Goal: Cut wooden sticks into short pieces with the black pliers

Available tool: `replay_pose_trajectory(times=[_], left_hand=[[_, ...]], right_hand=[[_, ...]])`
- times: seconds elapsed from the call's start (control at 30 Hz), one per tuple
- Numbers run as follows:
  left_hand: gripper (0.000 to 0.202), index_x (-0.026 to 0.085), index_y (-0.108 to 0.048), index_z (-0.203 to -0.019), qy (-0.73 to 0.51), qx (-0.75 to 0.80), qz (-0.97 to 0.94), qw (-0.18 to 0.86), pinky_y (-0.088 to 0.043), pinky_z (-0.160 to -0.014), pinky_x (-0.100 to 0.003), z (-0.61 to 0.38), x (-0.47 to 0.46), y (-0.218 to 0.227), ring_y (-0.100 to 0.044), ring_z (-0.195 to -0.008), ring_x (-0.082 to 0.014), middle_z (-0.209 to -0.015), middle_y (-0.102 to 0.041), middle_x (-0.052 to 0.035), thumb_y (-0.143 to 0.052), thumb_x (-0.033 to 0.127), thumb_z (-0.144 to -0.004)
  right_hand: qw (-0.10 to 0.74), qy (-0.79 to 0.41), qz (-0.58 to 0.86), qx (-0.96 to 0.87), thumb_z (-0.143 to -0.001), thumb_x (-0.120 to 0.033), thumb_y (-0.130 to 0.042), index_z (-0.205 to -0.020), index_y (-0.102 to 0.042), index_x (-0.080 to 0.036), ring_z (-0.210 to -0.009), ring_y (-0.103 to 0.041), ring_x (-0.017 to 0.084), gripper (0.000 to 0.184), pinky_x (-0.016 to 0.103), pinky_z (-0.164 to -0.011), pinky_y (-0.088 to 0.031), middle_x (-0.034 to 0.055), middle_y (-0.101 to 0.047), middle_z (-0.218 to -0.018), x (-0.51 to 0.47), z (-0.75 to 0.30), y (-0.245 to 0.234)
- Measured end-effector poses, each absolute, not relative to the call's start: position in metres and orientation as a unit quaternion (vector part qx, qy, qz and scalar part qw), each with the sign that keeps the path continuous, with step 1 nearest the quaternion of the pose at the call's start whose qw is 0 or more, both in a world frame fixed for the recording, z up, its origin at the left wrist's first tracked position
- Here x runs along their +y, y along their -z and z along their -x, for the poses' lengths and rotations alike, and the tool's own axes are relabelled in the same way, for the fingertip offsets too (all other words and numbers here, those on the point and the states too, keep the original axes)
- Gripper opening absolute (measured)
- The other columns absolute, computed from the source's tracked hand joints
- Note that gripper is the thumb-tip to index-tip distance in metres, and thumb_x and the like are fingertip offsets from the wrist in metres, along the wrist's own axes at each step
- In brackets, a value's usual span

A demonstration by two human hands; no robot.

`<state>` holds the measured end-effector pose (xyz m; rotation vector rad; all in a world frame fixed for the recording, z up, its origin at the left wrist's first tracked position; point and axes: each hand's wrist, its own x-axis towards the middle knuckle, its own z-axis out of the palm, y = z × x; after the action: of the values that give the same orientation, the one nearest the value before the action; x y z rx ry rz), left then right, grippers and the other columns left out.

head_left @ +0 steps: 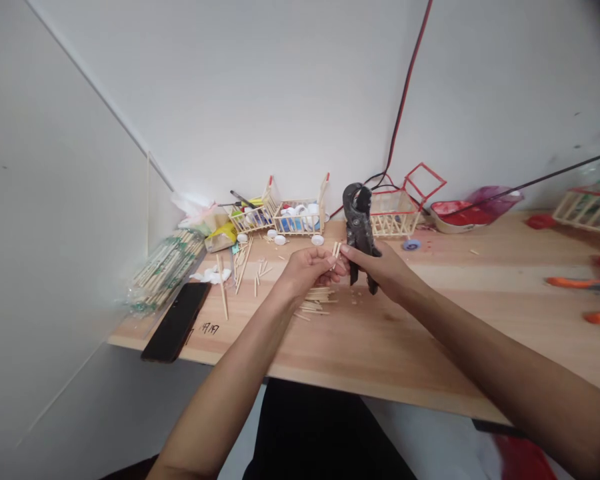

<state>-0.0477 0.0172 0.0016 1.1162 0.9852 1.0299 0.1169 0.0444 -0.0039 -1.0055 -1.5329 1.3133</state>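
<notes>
My left hand is closed in a pinch around short wooden sticks above the middle of the table. Close against it, my right hand grips a black hand cutter, its head pointing up and its handles down. The right fingertips also reach the short sticks; whether they hold one I cannot tell. On the table beneath my left hand lies a loose heap of cut sticks. More short sticks are scattered to the left.
Small stick-built carts with white wheels stand by the wall; a red-trimmed cart is farther right. Bagged chopsticks and a black phone lie left. A red bowl and orange-handled tools are at the right.
</notes>
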Motion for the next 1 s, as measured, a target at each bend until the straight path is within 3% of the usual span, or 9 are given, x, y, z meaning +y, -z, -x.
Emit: replay_pose_trajectory(times=[0.17,0.37,0.47,0.67,0.9,1.0], left_hand=[[0.040,0.010,-0.063,-0.074,-0.441,0.433,-0.487,0.617,-0.046,-0.056,-0.020,0.044,0.016,-0.001,-0.062,-0.057,-0.0097,-0.071,-0.070,-0.0067,-0.083,0.043,-0.064],[0.043,0.008,-0.067,-0.084,-0.443,0.401,-0.438,0.671,-0.053,-0.067,-0.025,0.047,0.008,-0.003,-0.070,-0.070,-0.0162,-0.080,-0.073,-0.0117,-0.082,0.046,-0.067],[0.041,0.008,-0.068,-0.087,-0.452,0.406,-0.419,0.675,-0.053,-0.071,-0.026,0.046,0.004,0.002,-0.070,-0.074,-0.0166,-0.084,-0.074,-0.0125,-0.085,0.038,-0.064],[0.026,0.010,-0.065,-0.077,-0.492,0.452,-0.393,0.632,-0.045,-0.055,-0.019,0.036,-0.001,0.011,-0.064,-0.057,-0.0098,-0.071,-0.072,-0.0069,-0.082,0.026,-0.065],[0.009,0.012,-0.061,-0.072,-0.458,0.503,-0.435,0.589,-0.045,-0.053,-0.020,0.048,-0.017,0.009,-0.062,-0.053,-0.0105,-0.065,-0.070,-0.0055,-0.069,0.015,-0.070],[0.005,0.014,-0.060,-0.074,-0.494,0.561,-0.459,0.481,-0.043,-0.052,-0.020,0.081,-0.018,0.009,-0.061,-0.053,-0.0105,-0.065,-0.069,-0.0039,-0.064,0.013,-0.073]], right_hand=[[0.429,-0.522,0.427,-0.601,-0.065,-0.056,-0.076,-0.074,-0.063,-0.016,-0.054,-0.050,0.013,0.042,0.024,-0.047,-0.039,-0.0005,-0.055,-0.058,0.046,-0.118,0.005],[0.443,-0.506,0.442,-0.593,-0.065,-0.050,-0.077,-0.069,-0.062,-0.017,-0.056,-0.052,0.013,0.036,0.024,-0.050,-0.042,0.0003,-0.057,-0.060,0.049,-0.117,0.009],[0.440,-0.506,0.444,-0.595,-0.065,-0.050,-0.076,-0.071,-0.064,-0.017,-0.057,-0.054,0.013,0.036,0.025,-0.051,-0.043,0.0008,-0.058,-0.061,0.049,-0.117,0.010],[0.416,-0.511,0.448,-0.605,-0.064,-0.055,-0.076,-0.065,-0.060,-0.017,-0.053,-0.053,0.013,0.041,0.023,-0.044,-0.041,0.0016,-0.059,-0.058,0.041,-0.113,0.009],[0.471,-0.497,0.440,-0.581,-0.073,-0.055,-0.071,-0.071,-0.061,-0.017,-0.049,-0.053,0.012,0.039,0.019,-0.033,-0.033,0.0018,-0.060,-0.061,0.041,-0.115,0.014],[0.525,-0.510,0.423,-0.534,-0.072,-0.050,-0.075,-0.071,-0.062,-0.017,-0.052,-0.055,0.011,0.036,0.019,-0.040,-0.043,0.0015,-0.061,-0.062,0.048,-0.118,0.015]])
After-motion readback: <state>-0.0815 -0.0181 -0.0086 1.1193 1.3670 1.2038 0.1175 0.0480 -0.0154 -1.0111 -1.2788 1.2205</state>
